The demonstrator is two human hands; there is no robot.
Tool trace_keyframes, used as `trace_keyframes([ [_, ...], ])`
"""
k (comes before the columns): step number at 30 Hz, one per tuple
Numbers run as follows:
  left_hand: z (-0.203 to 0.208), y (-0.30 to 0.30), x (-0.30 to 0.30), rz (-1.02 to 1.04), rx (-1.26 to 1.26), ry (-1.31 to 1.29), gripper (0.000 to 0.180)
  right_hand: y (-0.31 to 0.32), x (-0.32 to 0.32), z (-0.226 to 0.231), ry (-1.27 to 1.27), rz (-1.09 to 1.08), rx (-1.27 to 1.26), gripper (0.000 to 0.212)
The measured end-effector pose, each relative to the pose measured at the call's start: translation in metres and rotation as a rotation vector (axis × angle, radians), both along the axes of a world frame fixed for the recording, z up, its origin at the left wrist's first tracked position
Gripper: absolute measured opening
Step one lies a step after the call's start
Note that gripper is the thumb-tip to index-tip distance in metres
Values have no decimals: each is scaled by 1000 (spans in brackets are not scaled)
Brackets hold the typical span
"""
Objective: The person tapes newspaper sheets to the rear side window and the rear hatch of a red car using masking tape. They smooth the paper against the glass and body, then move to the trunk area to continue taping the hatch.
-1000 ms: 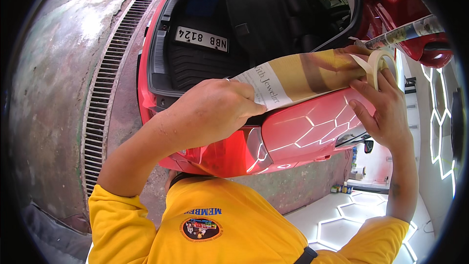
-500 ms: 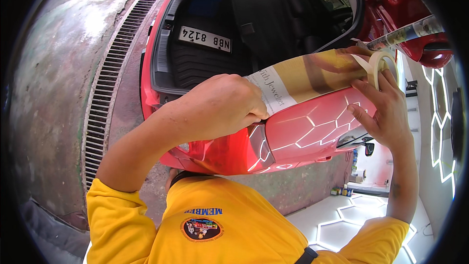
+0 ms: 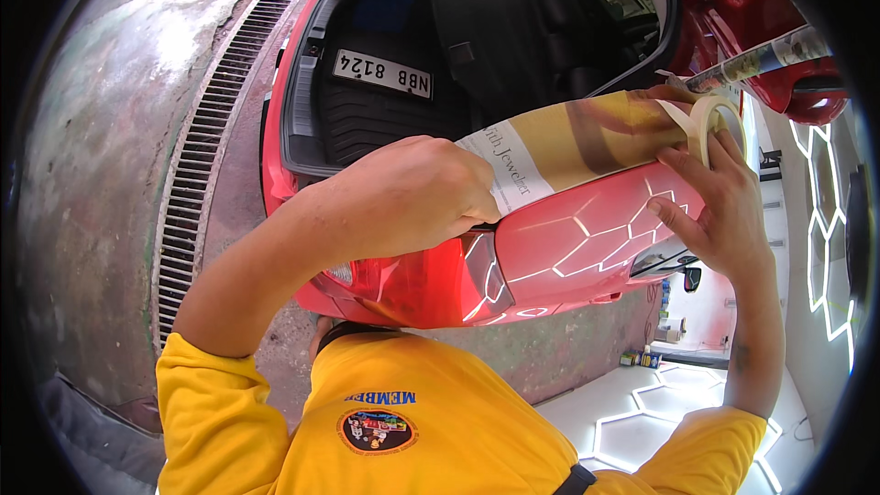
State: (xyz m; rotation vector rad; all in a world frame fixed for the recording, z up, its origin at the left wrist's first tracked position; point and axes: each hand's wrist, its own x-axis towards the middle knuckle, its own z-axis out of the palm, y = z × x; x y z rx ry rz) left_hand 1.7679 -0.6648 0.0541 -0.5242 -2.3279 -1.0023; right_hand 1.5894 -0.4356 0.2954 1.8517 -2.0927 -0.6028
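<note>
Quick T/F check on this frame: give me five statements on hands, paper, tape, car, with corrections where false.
1. The left hand presses a paper sheet against the red car. True.
2. The right hand holds a spray can. False: it holds a roll of masking tape.
3. The car's trunk is closed. False: it is open.
4. A drain grate runs along the floor left of the car. True.
5. The person's shirt is blue. False: yellow.
</note>
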Motion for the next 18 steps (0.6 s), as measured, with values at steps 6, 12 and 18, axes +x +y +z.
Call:
trace_keyframes([
  [6,7,-2,0,-47,-105,-75,15,-2,1,1,6,5,10,58],
  [12,8,-5,5,-111,-107,-117,20,-1,2,2,12,16,15,65],
  [18,0,0,9,-159,195,-137,21,0,3,1,16,15,16,70],
])
